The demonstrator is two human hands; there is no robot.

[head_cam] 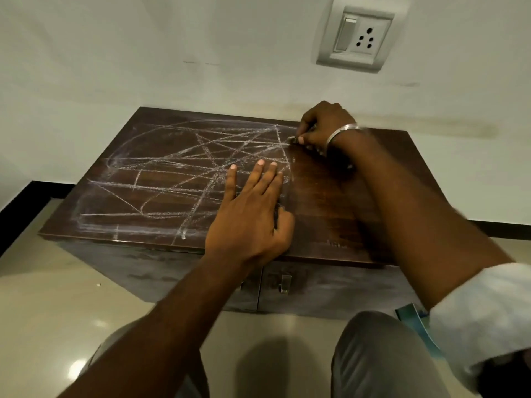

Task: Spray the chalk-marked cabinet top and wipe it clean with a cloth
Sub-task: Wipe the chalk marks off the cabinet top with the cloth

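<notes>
The right hand [321,124] is curled, its fingers pinching a small piece of chalk [292,140] whose end touches the cabinet top [330,196] near the far edge; the chalk is too small and blurred to tell its direction. A metal bracelet [342,132] sits on that wrist. The left hand [250,208] lies flat on the wood, fingers straight and a little spread, pointing to the wall. The cabinet top runs with its long side left to right along the wall. White chalk lines [172,173] cross its left and middle part. Under it, a door handle [284,284] shows. A blue-green thing [413,317] by the white sleeve [482,311] is half hidden; I cannot tell what it is.
</notes>
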